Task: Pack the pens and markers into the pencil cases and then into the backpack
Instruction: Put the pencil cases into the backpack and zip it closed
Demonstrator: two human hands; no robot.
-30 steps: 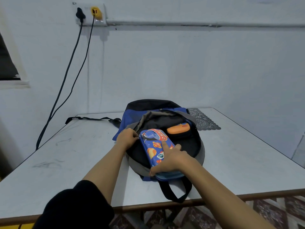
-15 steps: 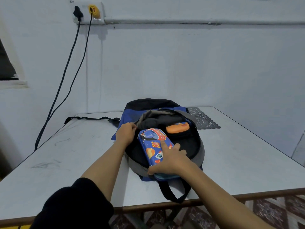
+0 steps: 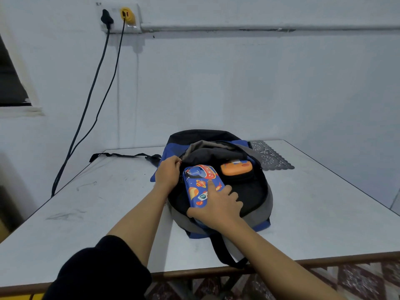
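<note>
Currently: your right hand (image 3: 216, 205) grips near end of space-print pencil case (image 3: 198, 180), long axis pointing away into backpack (image 3: 268, 202); left hand (image 3: 167, 174) pinches rim beside far end.

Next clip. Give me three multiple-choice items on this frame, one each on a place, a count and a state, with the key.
1. Where is the orange case?
A. in the open backpack
B. on a chair
C. on a shelf

2. How many cases show?
A. one
B. three
C. two

3. What is the left hand doing?
A. lying flat
B. gripping the backpack's rim
C. holding a pen

Key:
1 A: the orange case lies inside the backpack's mouth.
2 C: there is the orange case and a blue case, which the right hand holds at the opening.
3 B: its fingers curl over the edge of the opening.
</note>
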